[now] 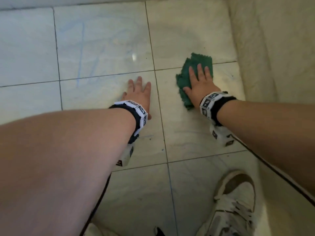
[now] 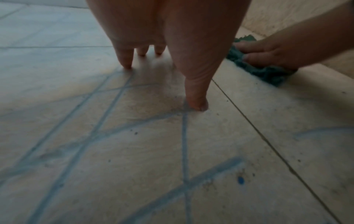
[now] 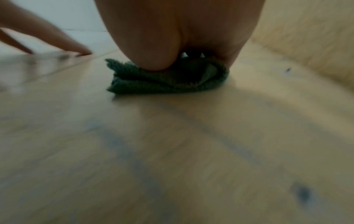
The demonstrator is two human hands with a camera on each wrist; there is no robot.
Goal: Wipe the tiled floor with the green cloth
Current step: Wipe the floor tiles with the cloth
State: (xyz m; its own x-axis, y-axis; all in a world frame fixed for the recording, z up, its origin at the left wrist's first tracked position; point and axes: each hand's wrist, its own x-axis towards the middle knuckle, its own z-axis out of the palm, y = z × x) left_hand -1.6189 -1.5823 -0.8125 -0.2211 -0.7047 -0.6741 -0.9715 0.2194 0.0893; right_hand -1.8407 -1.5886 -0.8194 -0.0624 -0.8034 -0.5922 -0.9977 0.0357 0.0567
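Shoe: worn white lace-up sneaker (image 1: pixel 235 205), nearest, below the cloth.
Left hand (image 1: pixel 139 96): fingers spread flat on glossy pale tiled floor (image 1: pixel 102 48), left of cloth.
Right hand (image 1: pixel 200 82): straight fingers pressing crumpled green terry cloth (image 1: pixel 185 79).
Handling: soft, light, likely bunches; press its middle.

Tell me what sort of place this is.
Probably an indoor room, beside a wall. Large glossy pale floor tiles with thin grout lines meet a cream wall on the right, and blue chalk-like lines mark the floor. Which room cannot be told.
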